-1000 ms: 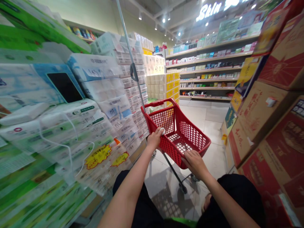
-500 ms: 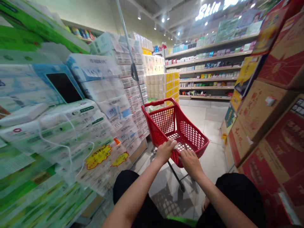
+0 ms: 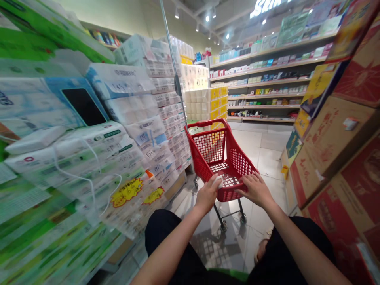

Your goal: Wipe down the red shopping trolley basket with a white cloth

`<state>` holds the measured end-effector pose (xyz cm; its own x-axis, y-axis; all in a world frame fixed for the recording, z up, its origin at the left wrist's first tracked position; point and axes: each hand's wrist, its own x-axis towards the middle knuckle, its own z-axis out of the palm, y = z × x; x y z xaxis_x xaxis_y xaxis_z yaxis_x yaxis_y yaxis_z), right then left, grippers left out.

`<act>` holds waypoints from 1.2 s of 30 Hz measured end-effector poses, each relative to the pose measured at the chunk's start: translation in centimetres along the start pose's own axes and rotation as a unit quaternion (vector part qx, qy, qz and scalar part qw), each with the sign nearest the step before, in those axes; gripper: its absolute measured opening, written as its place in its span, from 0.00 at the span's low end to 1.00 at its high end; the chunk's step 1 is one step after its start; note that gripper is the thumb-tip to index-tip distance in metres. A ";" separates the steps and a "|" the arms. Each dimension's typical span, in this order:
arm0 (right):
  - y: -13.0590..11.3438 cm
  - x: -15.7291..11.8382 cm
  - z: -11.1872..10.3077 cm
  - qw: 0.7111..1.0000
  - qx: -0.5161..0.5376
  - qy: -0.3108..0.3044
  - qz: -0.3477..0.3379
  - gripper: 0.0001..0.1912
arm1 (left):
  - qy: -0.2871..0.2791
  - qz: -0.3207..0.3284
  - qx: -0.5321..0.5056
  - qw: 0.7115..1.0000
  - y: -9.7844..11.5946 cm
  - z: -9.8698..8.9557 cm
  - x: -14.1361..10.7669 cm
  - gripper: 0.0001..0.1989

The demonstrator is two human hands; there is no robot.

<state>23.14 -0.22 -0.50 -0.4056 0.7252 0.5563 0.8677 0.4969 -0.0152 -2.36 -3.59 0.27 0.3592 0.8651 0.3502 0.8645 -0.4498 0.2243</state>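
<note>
A red plastic shopping cart [image 3: 240,160] with lattice walls stands before my knees, its handle bar at the far side. A tall metal pole [image 3: 173,55] rises from its far left corner. My left hand [image 3: 208,194] is at the near left rim, its fingers closed around a small white wad [image 3: 218,181], which looks like cloth or tissue. My right hand [image 3: 257,189] holds the near right corner of the cart, fingers over the rim and thumb pointing left along it. Nothing is visible inside the basket.
Stacked tissue packs [image 3: 142,114] line the left, with a dark-screened phone [image 3: 84,105] and a white cable [image 3: 90,190] on them. Cardboard boxes [image 3: 332,134] are piled close on the right. Beyond the tiled floor [image 3: 267,138] stand shelves of small goods [image 3: 267,97].
My right hand has moved right along the rim to the near corner. The cart has turned and its near end sits more square to me. My left hand keeps the white wad.
</note>
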 end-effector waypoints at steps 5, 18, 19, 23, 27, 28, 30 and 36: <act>-0.2 -0.5 0.9 0.999 -0.033 -0.015 0.011 0.19 | -0.014 0.013 0.043 0.999 -0.2 -0.1 -1.5 0.32; -3.1 1.5 2.7 0.999 -0.033 0.003 0.008 0.16 | 0.010 -0.047 0.079 0.996 -1.2 -0.4 -1.4 0.31; -3.2 1.5 2.6 0.999 -0.041 0.003 0.007 0.15 | 0.015 -0.047 0.084 0.995 -0.4 0.2 -1.8 0.31; -4.5 1.4 2.3 0.998 -0.061 0.000 0.014 0.15 | 0.019 -0.094 0.133 0.986 2.1 2.0 -1.9 0.30; -5.6 1.4 2.4 0.998 -0.064 0.002 0.030 0.14 | 0.029 -0.117 0.165 0.979 3.0 2.5 -1.3 0.30; -5.8 1.4 2.5 0.997 -0.064 0.001 0.034 0.13 | 0.033 -0.114 0.161 0.980 3.1 2.5 -1.3 0.30; -5.9 1.4 2.7 0.997 -0.058 -0.005 0.044 0.13 | 0.038 -0.108 0.140 0.983 3.2 2.5 -1.4 0.31; -5.5 1.4 2.6 0.993 0.095 0.016 0.069 0.14 | 0.015 -0.083 -0.009 0.996 4.5 2.5 -1.2 0.42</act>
<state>17.10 -0.72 -1.79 -0.2744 0.7788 0.5640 0.8437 0.4764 -0.2474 1.99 -6.08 -1.43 0.2006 0.9211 0.3336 0.9045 -0.3050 0.2982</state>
